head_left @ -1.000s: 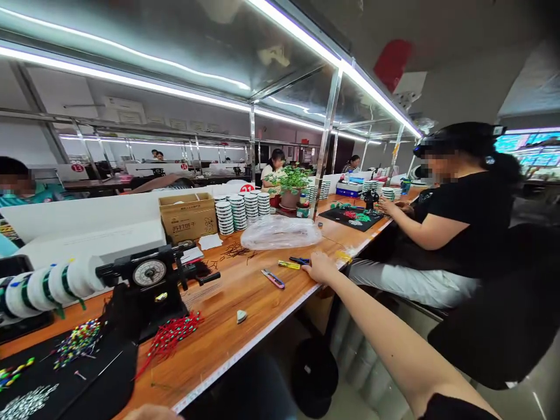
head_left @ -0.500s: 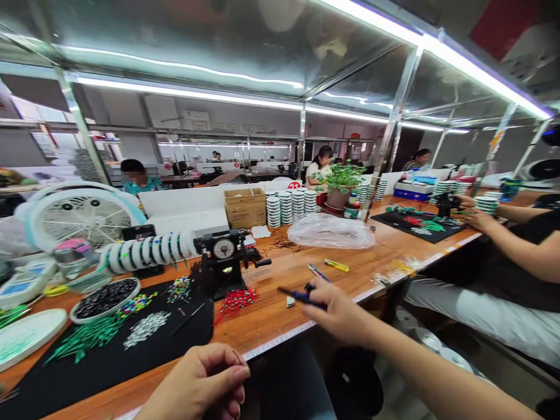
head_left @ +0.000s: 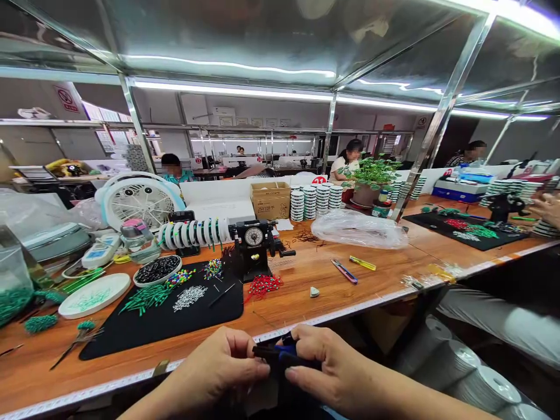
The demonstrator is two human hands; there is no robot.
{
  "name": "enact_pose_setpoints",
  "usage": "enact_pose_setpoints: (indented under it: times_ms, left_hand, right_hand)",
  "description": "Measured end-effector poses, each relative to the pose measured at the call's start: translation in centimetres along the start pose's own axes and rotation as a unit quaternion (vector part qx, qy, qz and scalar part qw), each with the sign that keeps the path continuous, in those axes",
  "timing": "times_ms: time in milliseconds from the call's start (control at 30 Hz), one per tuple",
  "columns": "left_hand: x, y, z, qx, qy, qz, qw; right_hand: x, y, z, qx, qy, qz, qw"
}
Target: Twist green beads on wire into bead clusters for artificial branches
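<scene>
Low in front of the table edge, my left hand (head_left: 223, 363) is closed, with thumb and finger pinched on something too small to make out. Facing it, my right hand (head_left: 339, 363) grips a black-and-blue hand tool (head_left: 286, 351) with a narrow dark tip. The tip reaches the pinched fingertips of my left hand. Beyond my hands, red beaded pieces (head_left: 265, 284) lie beside a black hand-cranked machine with a dial (head_left: 254, 236). White rings (head_left: 195, 233) line its shaft on the left. A small white triangular piece (head_left: 314, 292) rests on the wood.
A black mat (head_left: 170, 326) holds green, silver and multicoloured small parts. Around it are a bowl of black pieces (head_left: 157, 270) and a white plate (head_left: 94, 294). Thread snips (head_left: 344, 271), a yellow cutter (head_left: 362, 263) and a plastic bag (head_left: 359, 228) lie right. A co-worker's hand (head_left: 546, 207) shows far right.
My right hand has brought the black-and-blue tool from over the table down to my left hand. The view has swung left, and the co-worker is now mostly out of frame.
</scene>
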State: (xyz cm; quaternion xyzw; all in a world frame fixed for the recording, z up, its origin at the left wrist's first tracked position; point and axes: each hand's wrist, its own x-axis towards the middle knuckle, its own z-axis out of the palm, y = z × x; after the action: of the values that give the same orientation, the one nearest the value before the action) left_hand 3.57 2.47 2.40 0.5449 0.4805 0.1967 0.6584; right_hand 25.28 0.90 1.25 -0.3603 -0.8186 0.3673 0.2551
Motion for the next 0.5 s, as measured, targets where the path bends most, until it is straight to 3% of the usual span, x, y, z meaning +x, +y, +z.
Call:
enact_pose_setpoints:
  times_ms: [133, 367, 500]
  left_hand:
    - [-0.2, -0.6, 0.0, -0.019, 0.026, 0.010, 0.999]
    - [0.2, -1.7, 0.2, -0.044, 0.101, 0.074, 0.991]
    - [0.8, -2.4, 0.2, -0.113, 0.146, 0.088, 0.979]
  right_hand:
    - [0.0, 0.3, 0.8, 0.021, 0.015, 0.002, 1.000]
    - [1.2, 1.7, 3.2, 0.202, 0.092, 0.046, 0.974]
    - [1.2, 1.5, 3.0, 0.155, 0.119, 0.040, 0.980]
